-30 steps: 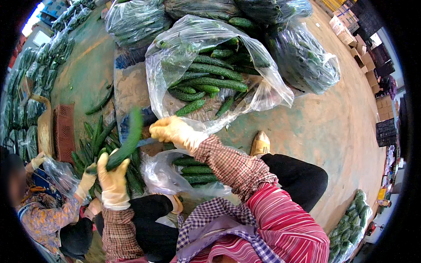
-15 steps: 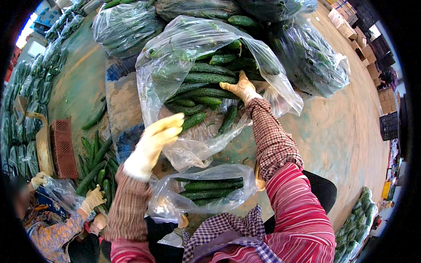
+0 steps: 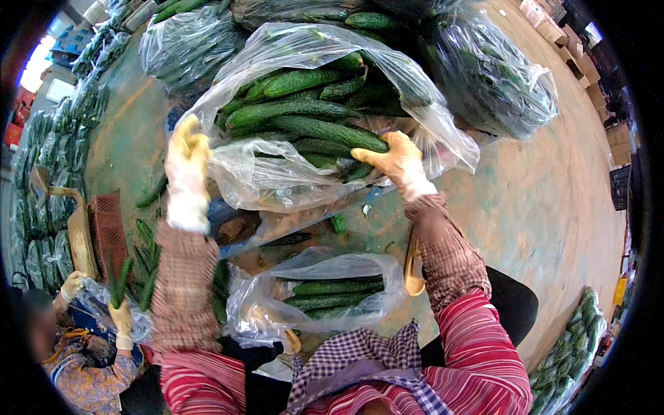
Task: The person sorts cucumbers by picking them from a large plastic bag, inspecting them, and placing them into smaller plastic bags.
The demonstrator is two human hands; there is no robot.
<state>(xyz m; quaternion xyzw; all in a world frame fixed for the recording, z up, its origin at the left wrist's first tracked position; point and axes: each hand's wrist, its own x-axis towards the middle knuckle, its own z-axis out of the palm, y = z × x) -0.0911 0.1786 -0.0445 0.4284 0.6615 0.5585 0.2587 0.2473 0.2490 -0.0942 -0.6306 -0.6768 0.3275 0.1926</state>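
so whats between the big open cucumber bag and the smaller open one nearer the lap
In the head view, mainly stained floor, with a small white scrap and part of a green cucumber.

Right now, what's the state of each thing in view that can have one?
Big bag, mouth open, cucumbers inside
Small bag, open, cucumbers inside
Upper right bag, packed
Left hand, gloved, at big bag's left edge, grip blurred
Right hand, gloved, gripping a long cucumber at its end
Co-worker's hand, gloved, holding cucumbers upright
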